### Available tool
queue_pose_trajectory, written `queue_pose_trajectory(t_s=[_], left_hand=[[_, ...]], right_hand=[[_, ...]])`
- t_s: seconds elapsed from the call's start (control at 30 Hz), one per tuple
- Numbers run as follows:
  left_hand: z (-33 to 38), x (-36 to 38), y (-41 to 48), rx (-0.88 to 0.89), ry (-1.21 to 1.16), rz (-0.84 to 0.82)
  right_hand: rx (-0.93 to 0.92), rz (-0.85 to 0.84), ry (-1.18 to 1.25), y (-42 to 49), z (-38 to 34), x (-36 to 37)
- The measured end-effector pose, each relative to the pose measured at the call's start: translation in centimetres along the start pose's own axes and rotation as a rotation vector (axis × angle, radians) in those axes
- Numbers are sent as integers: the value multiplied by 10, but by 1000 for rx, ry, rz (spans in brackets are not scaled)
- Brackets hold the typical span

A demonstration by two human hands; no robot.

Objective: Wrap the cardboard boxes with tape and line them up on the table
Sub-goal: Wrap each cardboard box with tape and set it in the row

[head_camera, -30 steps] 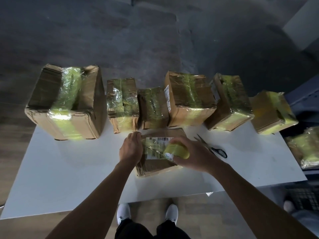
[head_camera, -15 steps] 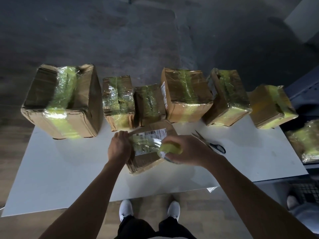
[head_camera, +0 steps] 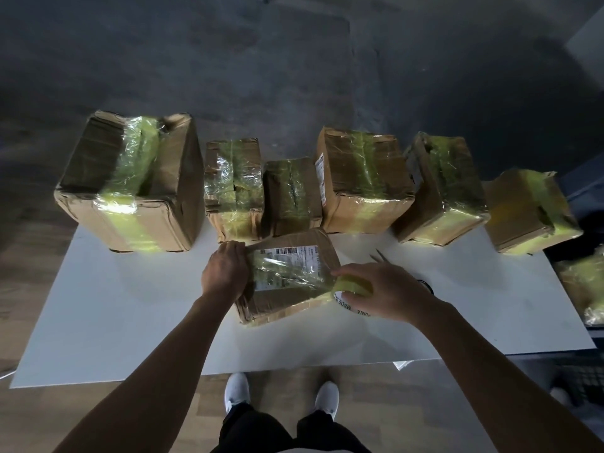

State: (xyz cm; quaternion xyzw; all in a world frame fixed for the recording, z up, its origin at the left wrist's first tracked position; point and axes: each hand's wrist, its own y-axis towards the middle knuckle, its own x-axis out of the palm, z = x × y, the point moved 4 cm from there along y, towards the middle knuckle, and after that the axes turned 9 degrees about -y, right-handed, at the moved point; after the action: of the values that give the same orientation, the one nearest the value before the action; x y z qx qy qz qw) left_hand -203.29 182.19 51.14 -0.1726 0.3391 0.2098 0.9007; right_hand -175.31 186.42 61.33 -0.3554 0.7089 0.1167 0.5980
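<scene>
Flat box (head_camera: 287,276) lay on the white table (head_camera: 114,322), a bit askew, shipping label (head_camera: 294,259) up, w/ a band of clear yellowish tape across it. L hand (head_camera: 225,273) grasped the flat box's left edge, fingers curled over its far-left corner. R hand (head_camera: 385,292) was clenched round the tape roll (head_camera: 351,294), which sat against the flat box's right edge; tape ran from the roll back over the label.

Behind the flat box stood a row of taped boxes (head_camera: 362,184), six in all. The biggest box (head_camera: 130,184) was behind-left of the flat box. A small one (head_camera: 291,197) sat directly behind it; touching or not, couldn't tell. Scissors (head_camera: 379,256) lay just right of the flat box, mostly hidden by the R hand; only tips & a bit of handle showed. Well right of the flat box, off the table, sat another taped parcel (head_camera: 581,286). Nearer than the flat box, below the table edge, were white shoes (head_camera: 237,390).
</scene>
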Motion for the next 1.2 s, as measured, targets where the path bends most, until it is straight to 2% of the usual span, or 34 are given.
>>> queue_pose_trajectory(t_s=[0.07, 0.13, 0.23, 0.3, 0.37, 0.47, 0.63, 0.87, 1.07, 1.2], left_hand=[[5, -3, -1, 2, 40, -28], [11, -6, -5, 41, 176, -27], [45, -6, -23, 353, 207, 85], [68, 12, -46, 551, 156, -37], [73, 38, -70, 642, 243, -226], [58, 58, -81, 653, 437, -349], [51, 68, -74, 703, 622, -364], [50, 66, -74, 670, 638, -362], [56, 63, -75, 636, 621, -365], [60, 58, -79, 771, 574, -322]], right_hand=[[10, -9, -4, 1, 1, 2], [11, -15, -22, 2, 2, 4], [0, 3, -21, 3, 0, 6], [-18, 15, -25, 5, 0, 6], [-37, 10, -29, 5, -1, 7], [-56, 3, -27, 6, -4, 5], [-100, -3, -59, 11, -13, 4], [-42, -60, 95, -3, 7, -4], [-10, -10, -56, -15, 29, 5], [15, -36, -81, -12, 36, 17]])
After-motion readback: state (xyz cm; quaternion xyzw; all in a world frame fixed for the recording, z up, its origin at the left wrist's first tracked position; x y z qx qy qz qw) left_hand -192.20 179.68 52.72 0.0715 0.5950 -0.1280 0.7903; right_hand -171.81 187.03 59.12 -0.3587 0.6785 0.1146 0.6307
